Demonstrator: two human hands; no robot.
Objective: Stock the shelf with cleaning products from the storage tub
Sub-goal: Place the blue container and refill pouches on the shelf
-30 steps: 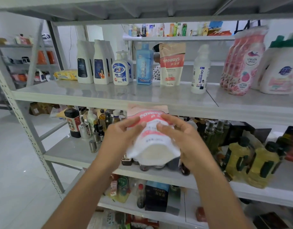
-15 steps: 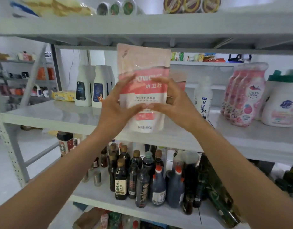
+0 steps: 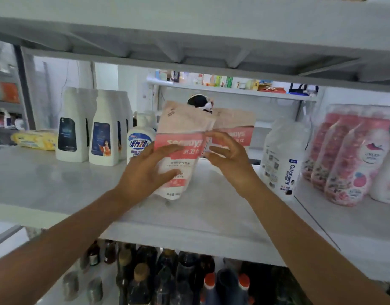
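Note:
A pink and white detergent pouch stands on the grey middle shelf, leaning a little to the left. My left hand lies against its front with the fingers spread and nearly straight. My right hand is at the pouch's right edge, fingers loosely bent, fingertips at or just off that edge. A second, identical pouch stands right behind it. The storage tub is out of view.
Left of the pouch are two tall white bottles, a small blue-label bottle and a yellow pack. To the right stand a white "Oil enemy" bottle and pink bottles. Dark sauce bottles fill the shelf below.
Both hands lifted the pouch from chest height up to the middle shelf and set it down in front of the matching pouch. The grip on it has loosened.

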